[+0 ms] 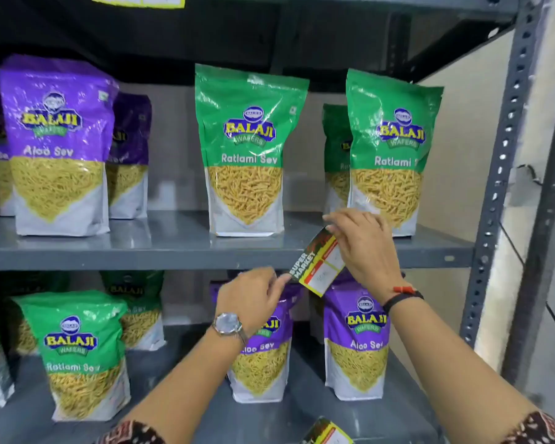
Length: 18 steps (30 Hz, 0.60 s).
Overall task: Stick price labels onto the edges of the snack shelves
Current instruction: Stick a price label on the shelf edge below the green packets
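A price label [318, 267], black, red and yellow with "SUPER MARKET" printed on it, is held tilted in front of the grey middle shelf edge [173, 258]. My left hand [253, 298] pinches its lower left corner. My right hand [362, 248] grips its upper right end from above. The label hangs just below a green Ratlami Sev pouch [386, 149] at the right of the middle shelf. Another label [326, 432] lies on the lower shelf at the bottom of the view.
Green pouch [245, 149] and purple Aloo Sev pouch [58, 142] stand on the middle shelf. Purple pouches [356, 344] and a green pouch [84, 350] fill the lower shelf. A perforated upright post [503, 161] bounds the right. A yellow label [138, 0] sits on the top shelf edge.
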Available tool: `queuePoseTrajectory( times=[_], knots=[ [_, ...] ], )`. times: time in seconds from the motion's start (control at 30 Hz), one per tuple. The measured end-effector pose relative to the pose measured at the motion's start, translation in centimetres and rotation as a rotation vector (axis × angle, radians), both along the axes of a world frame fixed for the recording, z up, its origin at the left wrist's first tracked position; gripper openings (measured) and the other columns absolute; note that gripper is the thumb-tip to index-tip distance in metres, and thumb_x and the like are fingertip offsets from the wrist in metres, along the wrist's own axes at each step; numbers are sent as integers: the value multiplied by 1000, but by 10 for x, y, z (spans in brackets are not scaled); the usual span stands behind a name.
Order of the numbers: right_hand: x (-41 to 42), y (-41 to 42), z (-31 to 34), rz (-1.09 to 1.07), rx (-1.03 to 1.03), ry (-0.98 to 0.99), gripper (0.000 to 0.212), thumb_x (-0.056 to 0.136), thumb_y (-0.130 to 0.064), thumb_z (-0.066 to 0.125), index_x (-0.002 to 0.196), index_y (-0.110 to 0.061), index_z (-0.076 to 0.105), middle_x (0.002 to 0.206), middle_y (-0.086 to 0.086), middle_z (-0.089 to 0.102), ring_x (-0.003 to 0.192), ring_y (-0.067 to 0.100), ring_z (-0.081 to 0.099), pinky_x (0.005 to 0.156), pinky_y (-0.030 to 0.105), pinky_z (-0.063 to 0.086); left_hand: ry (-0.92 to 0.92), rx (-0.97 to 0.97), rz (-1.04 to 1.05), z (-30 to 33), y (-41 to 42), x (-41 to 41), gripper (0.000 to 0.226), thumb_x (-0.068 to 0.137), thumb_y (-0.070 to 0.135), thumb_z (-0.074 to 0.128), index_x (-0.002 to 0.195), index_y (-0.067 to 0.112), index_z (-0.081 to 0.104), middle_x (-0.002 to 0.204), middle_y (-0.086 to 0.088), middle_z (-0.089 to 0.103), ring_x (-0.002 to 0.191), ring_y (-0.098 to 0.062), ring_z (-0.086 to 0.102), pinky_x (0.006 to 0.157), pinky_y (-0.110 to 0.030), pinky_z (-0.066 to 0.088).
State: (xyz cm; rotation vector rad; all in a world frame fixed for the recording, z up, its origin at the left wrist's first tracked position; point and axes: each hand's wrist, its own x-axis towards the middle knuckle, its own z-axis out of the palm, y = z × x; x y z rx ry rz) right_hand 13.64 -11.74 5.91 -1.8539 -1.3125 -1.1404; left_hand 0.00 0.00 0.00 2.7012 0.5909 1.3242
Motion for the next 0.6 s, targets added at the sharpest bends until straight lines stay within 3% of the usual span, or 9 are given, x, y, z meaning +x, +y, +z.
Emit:
queuePoseTrajectory(
  times=[0.07,0.17,0.27,0.4,0.53,0.6],
  knots=[
    [1,2,-6,17,40,31,34,86,-30,34,96,-14,62,92,8,69,84,31,61,76,34,26,-18,-190,-27,-11,-1,7,34,88,47,45,75,19,58,77,2,66,75,-20,59,56,-29,42],
    [0,6,-12,36,66,134,20,86,-21,48,95,-12,62,92,10,68,86,34,59,76,39,36,-223,-510,-153,-20,-3,24,20,83,40,59,77,21,65,75,3,67,72,-16,62,64,-31,51],
    [1,10,-11,53,81,174,5,86,-14,58,87,-11,60,89,10,66,84,34,57,72,35,32,-357,-670,-190,-16,-7,36,17,82,30,64,70,18,65,68,0,67,66,-14,62,60,-25,49],
    [-3,8,-9,53,73,195,5,87,-10,57,82,-10,58,82,7,61,81,31,54,72,35,26,-395,-646,-164,-16,-7,42,29,83,21,65,57,28,53,58,8,62,60,-17,61,53,-23,47],
    [-7,-1,-19,41,91,204,8,88,-10,55,81,-14,57,80,-5,51,82,25,50,71,31,18,-367,-511,-143,-12,-7,38,30,84,18,63,57,27,52,60,-3,67,59,-23,61,56,-39,54],
    [-6,-8,-29,90,188,291,12,87,-13,54,78,-20,55,78,-6,53,79,22,51,71,34,23,-362,-417,-144,-3,-6,32,30,84,14,62,57,26,51,58,-4,66,58,-26,60,54,-42,53]
  ],
)
